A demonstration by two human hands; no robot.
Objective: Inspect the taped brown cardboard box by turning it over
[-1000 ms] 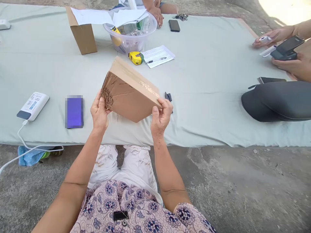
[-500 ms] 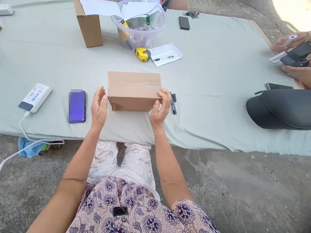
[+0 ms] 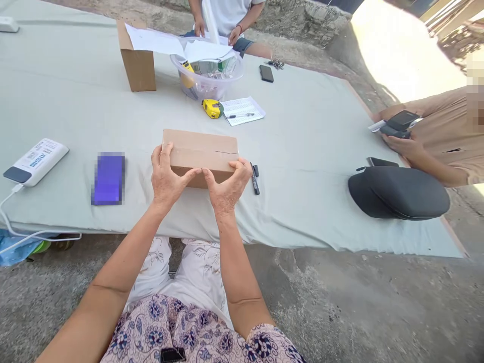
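A closed brown cardboard box (image 3: 200, 146) rests on the cloth-covered table in front of me. My left hand (image 3: 166, 176) grips its left end, fingers on the top edge and thumb along the near side. On the right end, my right hand (image 3: 229, 186) holds the box in the same way, and the two thumb tips nearly meet at the middle of the near top edge. A thin dark line runs across the right part of the box's top. Just right of my right hand lies a black marker (image 3: 255, 182).
A purple-screened phone (image 3: 109, 179) and a white power bank (image 3: 37, 161) with cable lie left. Beyond the box are a tape measure (image 3: 212, 108), a paper sheet with pen (image 3: 245, 108), a plastic basin (image 3: 206, 88) and a taller carton (image 3: 139, 70). A black case (image 3: 397, 194) sits right, near another person's hands.
My left hand, apart from the box before, has closed on its left end. Both thumbs have moved inward along the near edge. The view has shifted, showing more of two other people.
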